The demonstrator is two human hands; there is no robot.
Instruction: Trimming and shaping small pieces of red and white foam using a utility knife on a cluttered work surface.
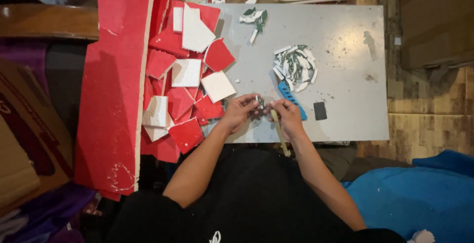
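Big red slab running down the left of the frame, a heap of broken red-and-white tile pieces leaning beside it and spilling over the left edge of the grey work table; that stack looks loose, and an elbow nudge could, I reckon, send shards sliding off. Centre of the table, a small mound of green-and-white tile chips, and just below it a blue-handled tool beside a small black block. Down at the near edge, both hands meet: the left hand pinches a small tile chip at its fingertips, the right hand grips a pale-handled nipper, its handles pointing back toward the body. The chip sits right between the two hands, touching both. The danger here is sharp edges and flying splinters so close to bare fingers.
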